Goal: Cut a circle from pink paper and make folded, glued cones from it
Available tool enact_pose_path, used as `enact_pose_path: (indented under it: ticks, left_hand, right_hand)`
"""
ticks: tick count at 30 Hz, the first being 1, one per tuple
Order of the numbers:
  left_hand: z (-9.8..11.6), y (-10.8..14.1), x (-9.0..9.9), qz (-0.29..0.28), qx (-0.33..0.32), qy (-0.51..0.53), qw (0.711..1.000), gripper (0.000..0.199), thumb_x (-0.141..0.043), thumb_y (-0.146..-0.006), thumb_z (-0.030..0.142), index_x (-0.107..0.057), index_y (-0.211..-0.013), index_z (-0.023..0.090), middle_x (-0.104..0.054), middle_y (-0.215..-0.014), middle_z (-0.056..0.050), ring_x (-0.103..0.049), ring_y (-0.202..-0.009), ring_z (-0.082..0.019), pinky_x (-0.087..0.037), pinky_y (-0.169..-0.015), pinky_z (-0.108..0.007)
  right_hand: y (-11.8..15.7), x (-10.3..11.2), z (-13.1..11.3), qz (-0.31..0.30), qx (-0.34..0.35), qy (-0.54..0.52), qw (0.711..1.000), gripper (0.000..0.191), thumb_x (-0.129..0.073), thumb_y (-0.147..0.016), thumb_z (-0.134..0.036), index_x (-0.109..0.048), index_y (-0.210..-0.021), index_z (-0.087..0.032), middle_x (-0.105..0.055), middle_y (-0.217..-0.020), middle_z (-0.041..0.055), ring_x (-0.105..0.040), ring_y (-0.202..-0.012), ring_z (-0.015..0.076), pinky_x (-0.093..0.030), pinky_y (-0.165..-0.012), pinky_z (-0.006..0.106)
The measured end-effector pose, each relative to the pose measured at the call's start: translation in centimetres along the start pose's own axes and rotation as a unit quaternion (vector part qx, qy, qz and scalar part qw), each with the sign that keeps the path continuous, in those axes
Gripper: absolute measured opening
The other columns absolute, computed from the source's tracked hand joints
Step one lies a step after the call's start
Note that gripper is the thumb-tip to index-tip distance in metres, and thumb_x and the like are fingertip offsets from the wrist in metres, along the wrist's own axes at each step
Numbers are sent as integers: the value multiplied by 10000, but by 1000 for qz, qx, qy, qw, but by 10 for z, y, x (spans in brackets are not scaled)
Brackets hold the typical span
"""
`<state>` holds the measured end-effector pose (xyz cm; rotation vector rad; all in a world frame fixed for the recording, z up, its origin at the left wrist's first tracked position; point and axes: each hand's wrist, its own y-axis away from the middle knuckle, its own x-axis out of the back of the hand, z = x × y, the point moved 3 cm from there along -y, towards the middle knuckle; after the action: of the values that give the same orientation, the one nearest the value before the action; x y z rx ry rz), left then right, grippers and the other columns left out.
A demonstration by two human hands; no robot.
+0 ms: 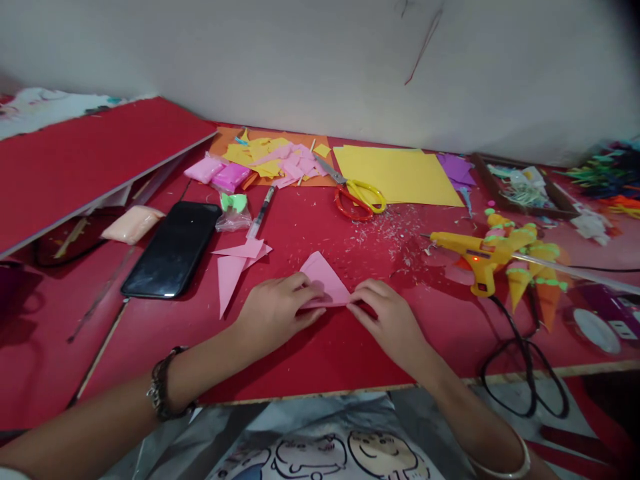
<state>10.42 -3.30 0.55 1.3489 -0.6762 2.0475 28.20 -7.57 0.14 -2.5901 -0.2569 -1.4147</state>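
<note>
A pink paper piece [323,277], triangular in outline, lies on the red table between my hands. My left hand [280,308] grips its left side, fingers on top and thumb at the lower edge. At the paper's right corner, my right hand [387,320] pinches it between thumb and fingers. Several cut pink paper pieces [230,277] rest left of my left hand, beside a pen [263,210]. Scissors [357,193] with red and yellow handles lie beyond the paper.
A black phone [173,250] lies at the left. Yellow sheets [400,175] and paper scraps [285,159] lie at the back. On the right are a yellow glue gun [483,257], its black cord [527,357], paper cones [547,287] and a tray [565,212].
</note>
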Motion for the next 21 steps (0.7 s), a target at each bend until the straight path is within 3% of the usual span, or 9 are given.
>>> enact_pose_path:
  ticks: [7, 10, 21]
  left_hand:
    - [-7, -5, -1, -3, 31, -5, 999, 206, -516, -847, 317, -623, -779, 155, -641, -933, -34, -597, -762, -157, -411, -645, -277]
    - [-7, -6, -2, -2, 33, -27, 999, 258, -516, -845, 326, -597, -688, 137, -626, -829, -39, -569, -682, -144, -381, -584, -264]
    - [-5, -7, -5, 11, 30, -70, 997, 247, -484, -853, 305, -579, -692, 144, -595, -737, -23, -523, -616, -130, -336, -554, -249]
  right_hand:
    - [-6, -1, 2, 3, -33, -33, 999, 95, -518, -837, -203, -549, -755, -167, -541, -805, 21, -503, -772, 140, -400, -720, 268]
    - [-6, -3, 3, 9, -38, -33, 999, 112, -521, -836, -218, -548, -740, -167, -533, -791, 21, -497, -764, 143, -399, -714, 272]
    - [-6, -6, 4, 11, -38, 22, 999, 120, -518, -839, -229, -542, -745, -158, -528, -797, 36, -488, -768, 162, -401, -717, 291]
